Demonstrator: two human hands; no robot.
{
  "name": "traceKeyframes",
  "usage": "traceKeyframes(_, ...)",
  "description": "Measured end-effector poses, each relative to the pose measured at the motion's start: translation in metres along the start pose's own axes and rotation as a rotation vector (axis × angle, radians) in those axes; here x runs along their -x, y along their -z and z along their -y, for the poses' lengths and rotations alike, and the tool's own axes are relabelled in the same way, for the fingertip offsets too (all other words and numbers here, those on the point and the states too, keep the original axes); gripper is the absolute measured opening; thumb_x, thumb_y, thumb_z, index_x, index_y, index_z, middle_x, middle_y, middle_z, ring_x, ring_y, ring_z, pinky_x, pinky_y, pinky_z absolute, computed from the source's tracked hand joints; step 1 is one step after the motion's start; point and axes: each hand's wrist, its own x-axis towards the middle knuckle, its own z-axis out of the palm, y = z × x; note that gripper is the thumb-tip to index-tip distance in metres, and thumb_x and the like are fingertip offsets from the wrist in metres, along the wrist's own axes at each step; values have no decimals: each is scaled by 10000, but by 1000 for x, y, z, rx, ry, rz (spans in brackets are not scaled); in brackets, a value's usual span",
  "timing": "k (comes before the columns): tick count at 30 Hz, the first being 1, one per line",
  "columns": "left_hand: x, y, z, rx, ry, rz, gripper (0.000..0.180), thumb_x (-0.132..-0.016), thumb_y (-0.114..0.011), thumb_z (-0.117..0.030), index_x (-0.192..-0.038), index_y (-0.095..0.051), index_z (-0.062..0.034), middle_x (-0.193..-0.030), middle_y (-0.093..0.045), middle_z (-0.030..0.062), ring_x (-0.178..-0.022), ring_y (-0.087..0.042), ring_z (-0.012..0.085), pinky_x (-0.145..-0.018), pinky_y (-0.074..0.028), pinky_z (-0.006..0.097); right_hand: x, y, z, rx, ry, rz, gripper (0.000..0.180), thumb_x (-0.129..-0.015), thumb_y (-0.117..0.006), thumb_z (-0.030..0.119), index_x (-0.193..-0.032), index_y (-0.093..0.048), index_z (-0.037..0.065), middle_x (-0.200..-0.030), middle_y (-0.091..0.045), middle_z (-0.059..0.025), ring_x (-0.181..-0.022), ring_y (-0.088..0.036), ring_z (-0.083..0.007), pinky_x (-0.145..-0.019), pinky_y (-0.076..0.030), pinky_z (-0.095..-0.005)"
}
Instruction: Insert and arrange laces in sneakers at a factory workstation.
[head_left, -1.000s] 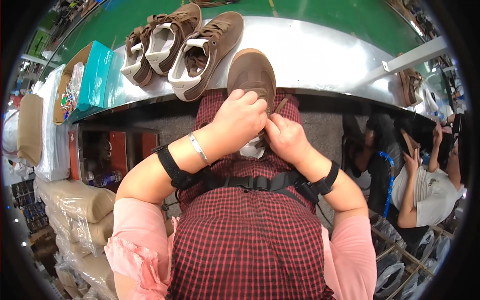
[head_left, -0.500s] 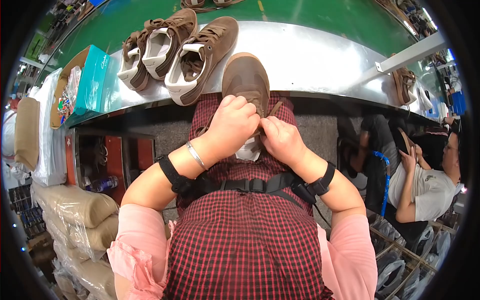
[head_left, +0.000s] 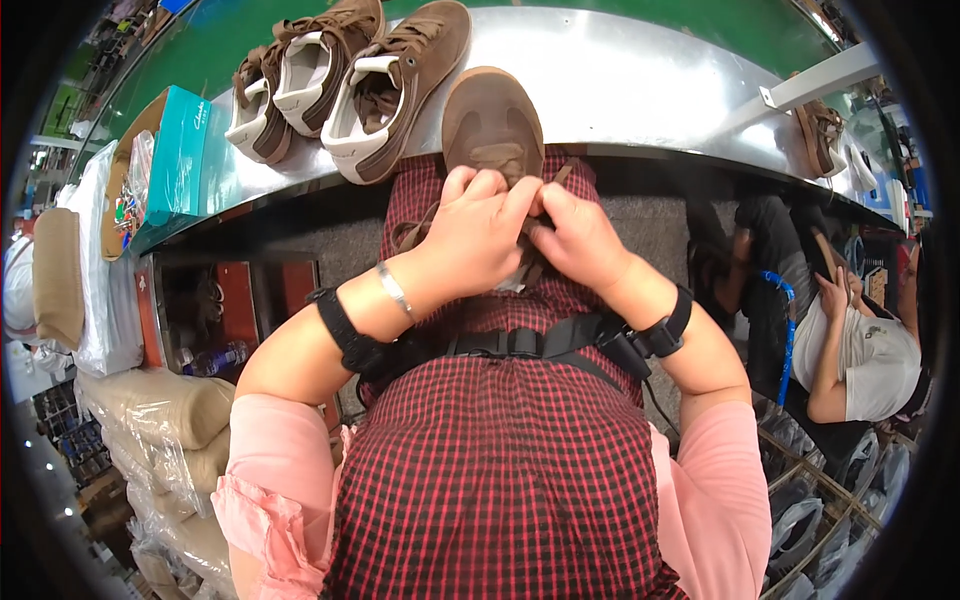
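Note:
A brown sneaker (head_left: 492, 112) rests toe-away against the bench edge, over my lap. Both hands meet above its tongue and lacing. My left hand (head_left: 478, 232) is closed, thumb and forefinger pinched at the brown shoelace (head_left: 410, 236), part of which hangs beside it. Closed too, my right hand (head_left: 583, 236) pinches at the lace, its fingertips touching those of the left. Most of the lacing and the shoe's heel end lie hidden under my hands. Several matching brown sneakers (head_left: 408, 85) with pale linings stand on the bench to the left.
A metal-topped bench (head_left: 620, 85) runs across ahead. Left stand a teal box (head_left: 176, 160) of small items and plastic-wrapped tan bundles (head_left: 165, 410). At the right, a seated co-worker (head_left: 865, 355) handles a shoe near a blue-wrapped bar (head_left: 785, 330). More shoes (head_left: 818, 140) sit on the bench's right end.
My hands have drawn closer together over the lacing, the right thumb and fingers shifting up against the left. The bench and shoes now appear higher in the picture.

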Motion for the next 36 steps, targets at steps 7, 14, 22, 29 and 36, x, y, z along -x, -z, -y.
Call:
traceKeyframes(7, -7, -7, 14, 81, 81, -29, 404, -651, -643, -41, -1036, -582, -148, -812, -576, -31, -882, -523, 189, -880, -294, 384, -8, 14, -5, -99, -63, 133, 159, -735, -632, 33, -836, -509, 35, -798, -572, -137, -750, -589, -314, -662, -481, -372)
traceKeyframes(14, -17, 13, 17, 188, 122, 187, 383, -657, -591, -1, -1011, -622, -144, -805, -571, -4, -881, -514, 202, -860, -305, 331, 6, 31, 28, 241, 243, 31, 123, -728, -691, 145, -761, -580, 103, -673, -548, -52, -595, -600, -208, -533, -490, -340)
traceKeyframes(22, -17, 15, 17, 122, 45, 211, 306, -707, -616, -70, -1004, -632, -144, -796, -561, 7, -857, -521, 193, -850, -304, 336, 15, -3, 29, 438, 150, 99, 217, -724, -702, 245, -747, -548, 95, -627, -569, -48, -562, -617, -227, -493, -498, -350)
traceKeyframes(29, -13, 6, 18, 88, 23, 95, 254, -711, -648, -137, -965, -643, -142, -752, -545, -3, -834, -507, 191, -819, -299, 351, 11, -8, 21, 329, -63, -63, 180, -747, -654, 203, -741, -532, 70, -661, -607, -88, -571, -626, -263, -487, -497, -386)
traceKeyframes(36, -16, 11, 26, 141, -4, 131, 293, -676, -615, -73, -959, -638, -144, -771, -557, 0, -851, -509, 201, -873, -299, 345, 4, 14, 9, -9, -229, 72, 94, -763, -619, 89, -792, -530, 74, -694, -585, -103, -665, -618, -292, -574, -491, -386)
